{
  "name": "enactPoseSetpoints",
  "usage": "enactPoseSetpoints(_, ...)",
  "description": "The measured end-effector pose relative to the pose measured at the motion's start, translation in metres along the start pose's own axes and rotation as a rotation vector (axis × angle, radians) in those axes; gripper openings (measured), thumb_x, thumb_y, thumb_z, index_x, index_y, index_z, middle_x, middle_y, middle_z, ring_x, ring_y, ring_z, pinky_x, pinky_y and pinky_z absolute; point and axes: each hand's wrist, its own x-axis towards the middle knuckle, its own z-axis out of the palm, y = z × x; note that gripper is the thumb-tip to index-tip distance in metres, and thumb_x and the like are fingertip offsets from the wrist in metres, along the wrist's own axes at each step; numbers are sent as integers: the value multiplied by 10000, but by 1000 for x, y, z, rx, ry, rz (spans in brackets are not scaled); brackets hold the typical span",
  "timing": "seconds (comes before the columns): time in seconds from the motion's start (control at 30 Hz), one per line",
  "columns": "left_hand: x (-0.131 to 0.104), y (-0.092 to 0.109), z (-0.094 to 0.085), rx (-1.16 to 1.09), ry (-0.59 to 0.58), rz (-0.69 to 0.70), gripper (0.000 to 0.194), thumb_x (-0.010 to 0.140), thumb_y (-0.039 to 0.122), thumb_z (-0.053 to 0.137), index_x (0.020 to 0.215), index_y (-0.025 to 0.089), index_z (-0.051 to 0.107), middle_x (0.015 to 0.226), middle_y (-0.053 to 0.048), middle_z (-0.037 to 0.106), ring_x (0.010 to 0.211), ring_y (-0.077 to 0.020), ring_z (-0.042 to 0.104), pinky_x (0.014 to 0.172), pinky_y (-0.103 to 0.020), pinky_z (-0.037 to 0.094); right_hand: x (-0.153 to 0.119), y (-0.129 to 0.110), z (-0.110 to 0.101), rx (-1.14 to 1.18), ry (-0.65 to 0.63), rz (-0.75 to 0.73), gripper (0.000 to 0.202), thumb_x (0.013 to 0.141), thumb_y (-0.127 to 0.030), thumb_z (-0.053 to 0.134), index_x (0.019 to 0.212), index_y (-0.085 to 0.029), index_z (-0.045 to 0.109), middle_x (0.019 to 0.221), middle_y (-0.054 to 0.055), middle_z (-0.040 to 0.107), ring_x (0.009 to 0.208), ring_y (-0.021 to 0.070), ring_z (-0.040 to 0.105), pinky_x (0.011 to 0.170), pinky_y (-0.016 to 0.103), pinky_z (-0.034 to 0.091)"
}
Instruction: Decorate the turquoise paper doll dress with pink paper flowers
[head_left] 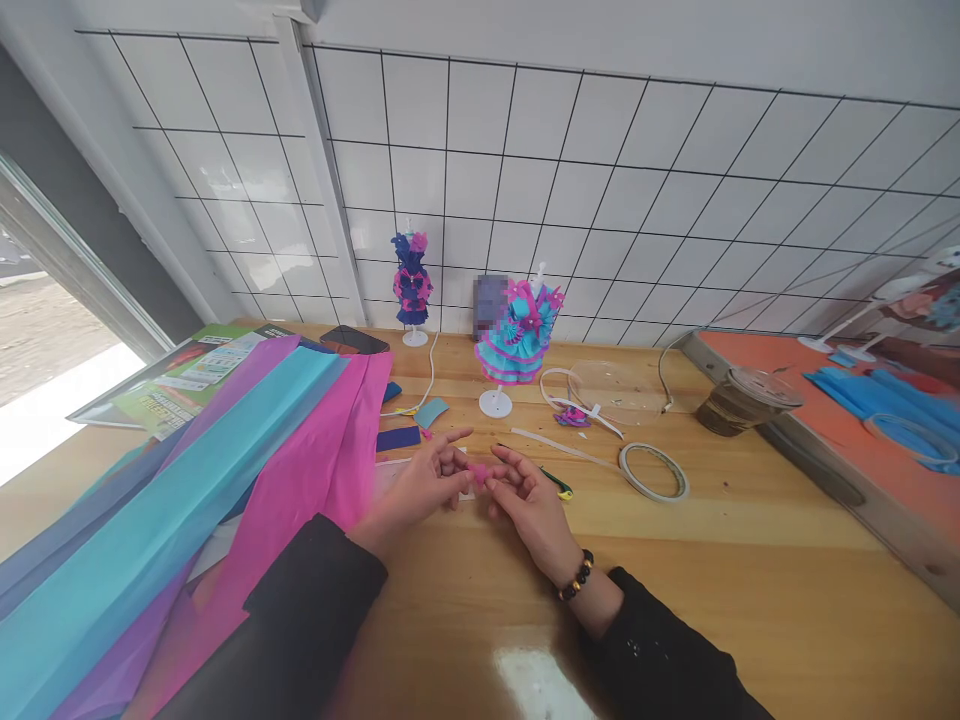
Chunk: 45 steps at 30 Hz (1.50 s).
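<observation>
A small pink paper piece (478, 473) is pinched between both hands above the wooden table (675, 600). My left hand (431, 480) grips its left side with thumb and fingertips, the index finger stretched out. On its right side, my right hand (529, 500) pinches it with thumb and fingers. Just beyond my right hand lies a green and yellow tool (559, 484), partly hidden by the fingers. Left of my hands are a dark blue paper piece (398, 439) and a teal paper piece (430, 413). A roll of tape (653, 472) lies flat to the right.
Long pink (315, 430), turquoise (187, 510) and purple crepe paper sheets cover the left side. Two small dress stands, one navy and pink (412, 285), one turquoise and pink (517, 335), stand near the tiled wall. A brown cup (746, 402) is at the right, beside an orange surface (787, 365).
</observation>
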Motion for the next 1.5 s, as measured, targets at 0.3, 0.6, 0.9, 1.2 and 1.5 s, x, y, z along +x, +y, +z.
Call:
enactPoseSetpoints(0.3, -2, -2, -1, -3, -98, -36, 602, 722, 277, 589, 1268, 204, 346, 717, 14, 557, 455, -47, 459, 429, -183, 363, -3, -7, 0, -14, -34, 30, 417, 680, -339, 653, 1037, -185, 504, 703, -29, 564, 461, 72, 492, 448, 220, 392)
enactPoseSetpoints(0.6, -1, 0, -1, -81, -27, -67, 568, 762, 419, 540, 1250, 181, 376, 679, -1, 555, 515, -91, 519, 466, -216, 417, 0, -5, 0, -6, 25, 8, 431, 651, -304, 674, 1037, -194, 516, 722, -28, 563, 463, 59, 455, 447, 208, 377)
enactPoseSetpoints(0.9, 0, 0, 0, 52, -67, -99, 369, 674, 398, 654, 936, 143, 602, 681, -4, 568, 518, -66, 495, 504, -212, 400, -2, -7, 0, 47, 59, -16, 446, 634, -299, 702, 1030, -203, 522, 737, -12, 593, 571, 96, 508, 452, 196, 397)
enactPoseSetpoints(1.2, 0, 1, -1, 71, -78, -72, 301, 691, 393, 631, 863, 146, 633, 637, 3, 560, 533, -74, 480, 522, -210, 398, -2, -5, 0, 59, 64, -10, 479, 626, -290, 709, 1047, -182, 506, 742, 3, 620, 615, 109, 534, 455, 193, 418)
enactPoseSetpoints(1.5, 2, -6, -5, 35, -89, -40, 250, 732, 340, 591, 867, 131, 625, 600, 5, 552, 531, -75, 486, 528, -208, 382, 0, -1, -1, 62, 40, -18, 461, 640, -304, 701, 1035, -177, 501, 753, 6, 600, 581, 91, 517, 447, 194, 420)
